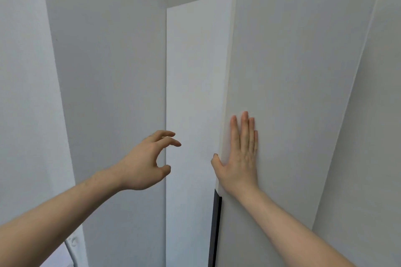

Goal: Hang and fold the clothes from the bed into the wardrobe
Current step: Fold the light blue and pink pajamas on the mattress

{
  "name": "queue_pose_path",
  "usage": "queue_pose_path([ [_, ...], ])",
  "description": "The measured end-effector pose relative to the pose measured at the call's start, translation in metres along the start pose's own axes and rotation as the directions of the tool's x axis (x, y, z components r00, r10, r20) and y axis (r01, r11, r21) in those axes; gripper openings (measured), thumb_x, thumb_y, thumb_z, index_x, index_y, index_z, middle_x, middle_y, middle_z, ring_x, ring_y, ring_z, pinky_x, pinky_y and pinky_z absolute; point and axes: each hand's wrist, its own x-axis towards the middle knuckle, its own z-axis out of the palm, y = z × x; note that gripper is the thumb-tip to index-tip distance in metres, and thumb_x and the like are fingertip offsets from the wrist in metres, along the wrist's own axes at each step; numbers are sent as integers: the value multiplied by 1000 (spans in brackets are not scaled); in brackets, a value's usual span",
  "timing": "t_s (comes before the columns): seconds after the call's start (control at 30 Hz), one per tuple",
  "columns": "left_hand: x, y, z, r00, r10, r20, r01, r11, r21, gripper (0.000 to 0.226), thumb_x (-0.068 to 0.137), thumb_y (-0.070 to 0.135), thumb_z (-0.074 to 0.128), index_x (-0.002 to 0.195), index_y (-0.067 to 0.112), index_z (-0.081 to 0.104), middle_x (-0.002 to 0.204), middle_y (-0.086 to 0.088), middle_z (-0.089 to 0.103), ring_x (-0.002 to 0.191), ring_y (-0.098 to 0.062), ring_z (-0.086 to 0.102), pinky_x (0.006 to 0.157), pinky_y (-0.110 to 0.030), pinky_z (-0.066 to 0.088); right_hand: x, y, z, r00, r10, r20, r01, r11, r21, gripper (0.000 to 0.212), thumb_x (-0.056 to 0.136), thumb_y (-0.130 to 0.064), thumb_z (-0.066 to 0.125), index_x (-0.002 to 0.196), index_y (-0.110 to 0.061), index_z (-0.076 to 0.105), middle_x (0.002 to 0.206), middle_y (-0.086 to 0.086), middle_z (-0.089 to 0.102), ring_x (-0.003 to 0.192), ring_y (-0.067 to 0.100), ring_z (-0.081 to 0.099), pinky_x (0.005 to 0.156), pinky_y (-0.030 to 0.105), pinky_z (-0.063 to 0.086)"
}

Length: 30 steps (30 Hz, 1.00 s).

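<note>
I face a white wardrobe up close. My right hand (pixel 239 154) lies flat, fingers straight, on the front of the right wardrobe door (pixel 293 71), with the thumb hooked round that door's left edge. My left hand (pixel 145 162) hovers in front of the left wardrobe door (pixel 108 71), fingers loosely curled and holding nothing, near that door's right edge. Between the doors a bright white inner panel (pixel 195 71) shows through the gap. No clothes or bed are in view.
A dark strip (pixel 214 230) runs down the gap at the lower edge of the right door. A white wall (pixel 21 71) stands at the far left, with a white fitting (pixel 72 243) at its bottom. Another white panel (pixel 373 136) is at the far right.
</note>
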Motion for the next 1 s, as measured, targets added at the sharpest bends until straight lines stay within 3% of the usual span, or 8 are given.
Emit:
queue_pose_path([
  [0.5, 83, -100, 13, 998, 33, 54, -33, 999, 1, 60, 87, 28, 66, 142, 42, 47, 158, 23, 26, 143, -4, 34, 110, -23, 34, 63, 37, 122, 992, 119, 36, -96, 917, -388, 110, 86, -26, 73, 165, -11, -2, 171, 15, -15, 159, 34, -14, 128, 57, 7],
  [0.77, 101, -116, 16, 998, 23, 61, -22, 1000, -14, 62, 88, 28, 65, 145, 40, 45, 160, 21, 24, 146, -8, 33, 113, -26, 34, 80, 58, 140, 981, 153, 118, -67, 841, -537, 112, 89, -37, 70, 164, -8, -8, 170, 20, -19, 158, 38, -15, 128, 55, 7],
  [1.0, 117, -113, 9, 998, 25, 50, -25, 1000, -7, 62, 88, 26, 65, 145, 39, 45, 161, 21, 23, 145, -8, 33, 111, -28, 38, 91, 75, 147, 951, 223, 215, -48, 790, -611, 109, 93, -42, 58, 160, -8, -22, 164, 20, -35, 154, 37, -29, 129, 51, -3],
])
